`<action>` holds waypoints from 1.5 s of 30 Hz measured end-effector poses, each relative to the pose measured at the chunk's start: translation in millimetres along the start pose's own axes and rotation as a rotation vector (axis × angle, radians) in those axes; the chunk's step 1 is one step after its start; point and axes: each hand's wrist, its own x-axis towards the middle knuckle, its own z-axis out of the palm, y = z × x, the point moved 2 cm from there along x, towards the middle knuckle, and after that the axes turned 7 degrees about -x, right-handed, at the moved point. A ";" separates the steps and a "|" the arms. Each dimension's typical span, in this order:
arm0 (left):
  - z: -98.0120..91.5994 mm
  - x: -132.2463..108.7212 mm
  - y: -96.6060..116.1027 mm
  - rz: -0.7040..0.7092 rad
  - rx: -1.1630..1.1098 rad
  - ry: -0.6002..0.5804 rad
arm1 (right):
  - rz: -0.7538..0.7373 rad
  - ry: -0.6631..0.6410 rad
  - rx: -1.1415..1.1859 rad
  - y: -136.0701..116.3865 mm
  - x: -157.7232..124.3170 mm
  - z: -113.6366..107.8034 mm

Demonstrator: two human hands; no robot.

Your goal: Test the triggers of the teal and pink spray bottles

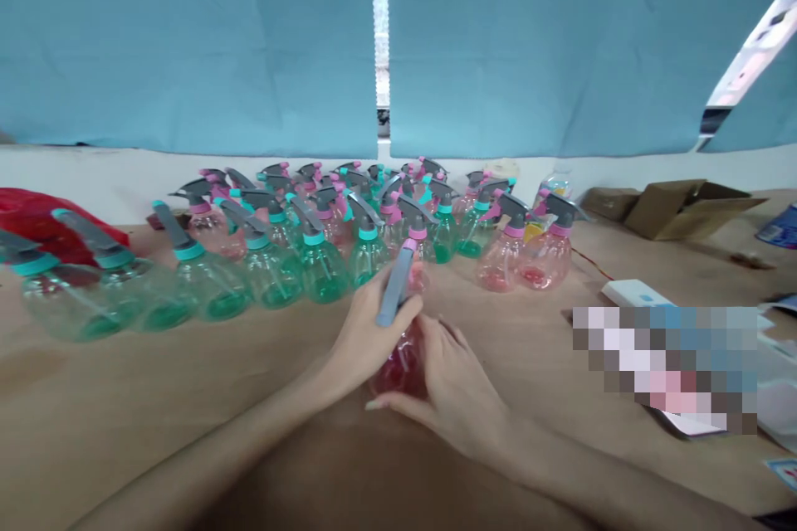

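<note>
A pink see-through spray bottle (398, 365) stands on the brown table (187, 382) right before me. My left hand (367, 332) is closed around its grey trigger head (394, 286). My right hand (452, 386) wraps the bottle's round body from the right. Behind them stands a crowd of several spray bottles, green ones (320, 265) at the left and middle, pink ones (541, 257) at the right, all with grey trigger heads.
A red bag (37, 220) lies at the far left. An open cardboard box (678, 207) sits at the back right, with a white flat box (632, 292) and papers along the right edge. Blue curtains (187, 41) hang behind the table.
</note>
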 end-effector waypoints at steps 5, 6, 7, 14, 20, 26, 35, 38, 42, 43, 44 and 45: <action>-29.2 -12.6 -9.4 -0.080 -0.015 0.077 | -0.184 -0.243 0.196 13.3 3.9 1.7; -33.3 -14.1 -10.8 -0.077 -0.018 0.089 | -0.180 -0.269 0.172 21.1 5.2 3.1; -36.7 -15.1 -12.0 -0.069 -0.023 0.095 | -0.161 -0.273 0.140 30.1 6.7 4.8; -39.6 -7.3 -15.3 -0.035 -0.067 0.063 | -0.180 -0.255 0.009 81.3 12.9 23.4; -32.1 6.7 -16.3 0.036 -0.117 0.036 | -0.188 -0.285 0.016 91.3 10.0 35.8; -32.4 9.9 -18.5 0.048 -0.050 0.032 | -0.179 -0.327 0.032 88.7 8.9 31.3; -33.1 8.2 -14.5 0.054 -0.044 0.016 | -0.172 -0.373 0.028 88.3 7.0 26.8; -32.1 8.1 -14.5 0.036 -0.085 -0.024 | -0.174 -0.368 0.033 89.8 6.3 27.5; -32.9 7.2 -13.1 0.009 -0.109 -0.040 | -0.173 -0.358 0.056 91.4 5.5 28.6; -33.5 6.7 -12.8 -0.006 -0.108 -0.042 | -0.176 -0.357 0.061 91.6 5.3 28.8; -34.0 6.2 -12.6 -0.021 -0.105 -0.046 | -0.179 -0.358 0.062 91.6 5.1 28.9; -34.6 5.8 -12.5 -0.030 -0.100 -0.050 | -0.181 -0.359 0.060 91.6 5.0 29.0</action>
